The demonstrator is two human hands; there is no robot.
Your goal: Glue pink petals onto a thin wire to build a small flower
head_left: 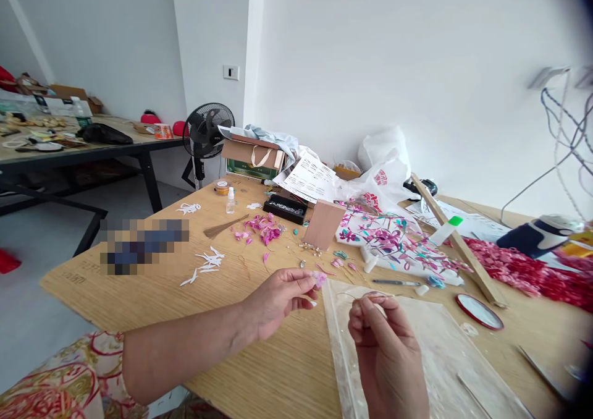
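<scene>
Between the thumb and forefinger of my left hand (288, 298) is a small pale pink petal (319, 278), held just above the table (259, 369). My right hand (386, 338) is pinched on a thin wire (345, 295) over a translucent plastic sheet (430, 351). The two hands are apart. A pile of pink petals (266, 228) lies beyond my left hand, beside a thin wooden block (324, 224) standing upright. White petal-shaped pieces (208, 263) lie farther left.
A small bottle (230, 201) and a black box (284, 209) stand farther back. At right are a pen (396, 282), a wooden bar (463, 252), a red-rimmed lid (479, 311), tweezers (542, 369) and red flower material (523, 270). A fan (208, 128) stands behind the table.
</scene>
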